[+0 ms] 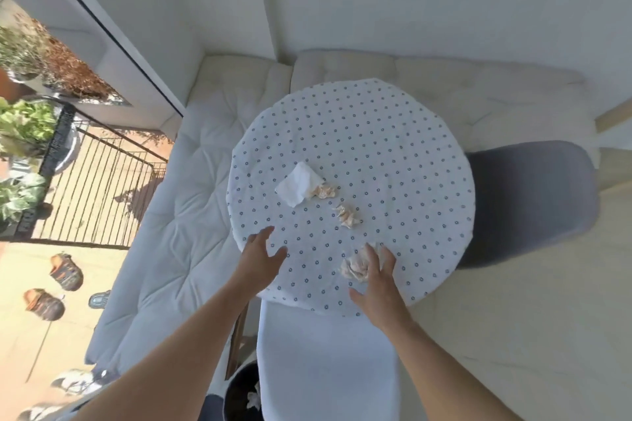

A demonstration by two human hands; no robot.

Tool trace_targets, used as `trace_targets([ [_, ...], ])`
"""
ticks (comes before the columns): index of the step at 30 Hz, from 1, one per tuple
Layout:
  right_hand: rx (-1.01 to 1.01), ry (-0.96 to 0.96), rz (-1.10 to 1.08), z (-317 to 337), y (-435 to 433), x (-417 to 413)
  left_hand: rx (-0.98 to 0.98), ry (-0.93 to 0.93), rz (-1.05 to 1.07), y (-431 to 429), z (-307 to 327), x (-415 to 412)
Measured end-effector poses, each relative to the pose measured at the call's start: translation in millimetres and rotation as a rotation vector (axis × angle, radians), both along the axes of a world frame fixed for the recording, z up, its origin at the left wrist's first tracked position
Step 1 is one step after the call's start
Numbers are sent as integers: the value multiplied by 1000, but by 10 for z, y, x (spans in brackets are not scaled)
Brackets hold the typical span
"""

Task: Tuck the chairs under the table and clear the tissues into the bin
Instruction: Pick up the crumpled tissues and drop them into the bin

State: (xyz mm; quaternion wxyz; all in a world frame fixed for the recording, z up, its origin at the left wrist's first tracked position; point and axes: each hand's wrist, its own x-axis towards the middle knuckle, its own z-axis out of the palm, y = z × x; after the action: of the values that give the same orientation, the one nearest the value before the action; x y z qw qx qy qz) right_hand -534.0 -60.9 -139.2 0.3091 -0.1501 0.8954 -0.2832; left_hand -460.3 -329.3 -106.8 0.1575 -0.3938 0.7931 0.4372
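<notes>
A round table point(376, 133) with a dotted white cloth holds several tissues. A flat white tissue point(297, 186) lies left of centre, touching a crumpled beige one point(324, 191). Another crumpled tissue point(347, 215) sits just below them. My right hand point(379, 280) reaches over the near edge, fingers spread and touching a bigger crumpled tissue point(354, 267). My left hand point(261, 256) hovers open over the table's near left edge. A white chair point(328, 362) stands below me, its front under the table. A grey chair point(526, 202) sits at the right. A dark bin point(239, 393) with a tissue inside stands bottom centre.
A white cushioned corner bench point(184, 215) wraps the table's left and far sides. Left of it is a glass door with a black railing point(102, 188) outside. Shoes point(65, 270) lie on the floor at the lower left. Pale floor point(530, 335) stretches to the right.
</notes>
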Motion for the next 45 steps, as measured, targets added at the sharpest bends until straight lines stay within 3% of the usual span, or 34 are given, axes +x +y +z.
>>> trace_targets([
  [6,-78,89,-48,-213,-306,-353,-165,-22,-65,-164,-323,-560],
  [17,-40,188,228,-428,-607,-935,-313,18,-369,-171,-587,-1568],
  [22,96,204,341,-418,-561,-1019,-388,-10,-516,-43,-633,-1747],
  [27,207,170,473,-362,-458,-1019,-421,49,-488,17,-666,-1696],
  [34,119,124,426,-333,-332,-885,-360,80,-460,6,-635,-1438],
  [39,101,186,389,-329,-310,-864,-531,167,-460,-24,-660,-1368],
  [45,127,160,379,-264,-328,-857,-398,19,-495,-149,-680,-1647],
])
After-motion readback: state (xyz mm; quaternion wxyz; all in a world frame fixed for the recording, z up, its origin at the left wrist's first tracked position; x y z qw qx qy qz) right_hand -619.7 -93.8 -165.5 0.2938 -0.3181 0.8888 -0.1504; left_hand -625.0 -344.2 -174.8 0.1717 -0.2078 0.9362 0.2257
